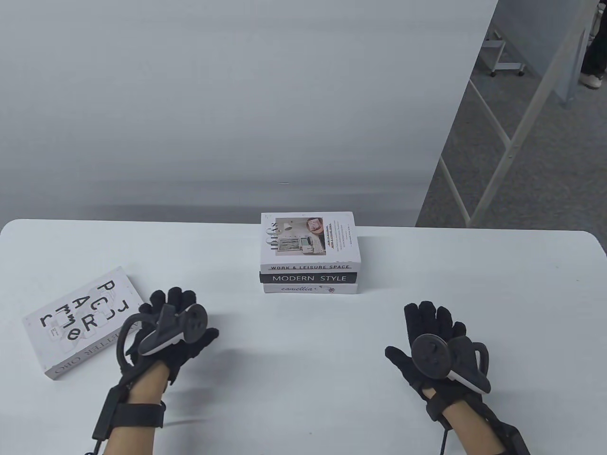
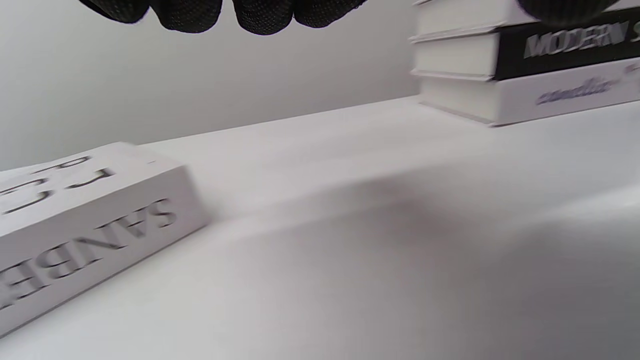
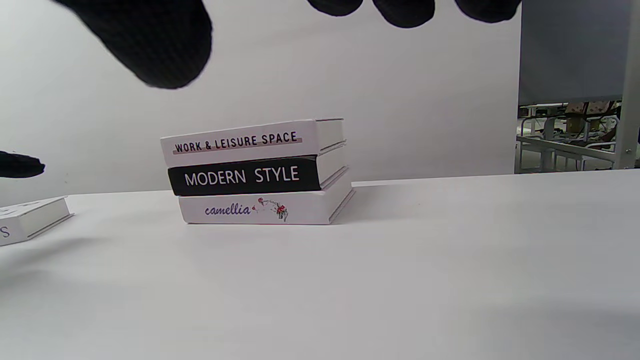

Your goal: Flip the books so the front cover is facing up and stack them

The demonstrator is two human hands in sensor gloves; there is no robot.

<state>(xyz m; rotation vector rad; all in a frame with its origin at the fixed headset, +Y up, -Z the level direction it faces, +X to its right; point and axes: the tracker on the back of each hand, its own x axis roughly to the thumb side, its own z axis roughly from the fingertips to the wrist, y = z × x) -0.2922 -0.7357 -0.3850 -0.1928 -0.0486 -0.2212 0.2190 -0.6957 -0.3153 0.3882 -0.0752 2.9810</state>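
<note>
Far left of the white table: one white book lies flat and askew, cover with large scattered black letters facing up, spine toward the near edge. It stands alone, well apart from the stack.

Left hand: just beside that book's right edge, palm down above the tabletop, fingers spread and extended. It holds nothing; contact with the book cannot be confirmed from the table view. The left wrist view shows only fingertips at the top edge, with bare table beneath.

Centre, toward the far edge: a stack of three books. Bottom, white "camellia" book; middle, black "MODERN STYLE" book; top, white "WORK & LEISURE SPACE" book, illustrated cover up. Spines face the near edge, edges roughly flush.

Right hand: well apart from the stack, palm down, fingers spread, holding nothing.

Far right, beyond the table: white frame legs on grey floor.
</note>
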